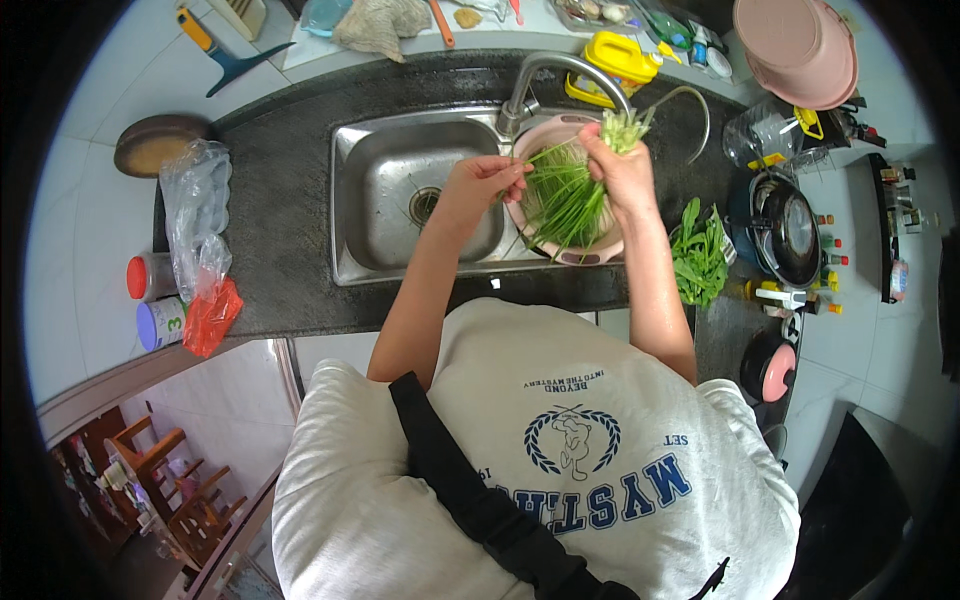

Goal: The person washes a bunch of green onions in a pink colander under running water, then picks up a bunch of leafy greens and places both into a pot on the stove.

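Note:
My right hand (621, 169) grips a bunch of thin green stalks (566, 196), which look like chives or thin scallions. Their pale cut ends point up by the faucet spout, and the green tips hang over a pink basin (517, 223). Thumb and fingertips of my left hand (491, 182) pinch a thin green strand at the bunch's left side. The basin sits at the right end of a stainless steel sink (360, 195), partly hidden by the greens and my right hand. Above it arches the metal faucet (559, 58).
Right of the basin lie leafy greens (699, 255), with a lidded dark pot (780, 225) beyond. A yellow jug (619, 60) stands behind the faucet. Plastic packaging (196, 202) and a red-lidded jar (150, 276) occupy the left counter end. Upper right is a pink tub (796, 49).

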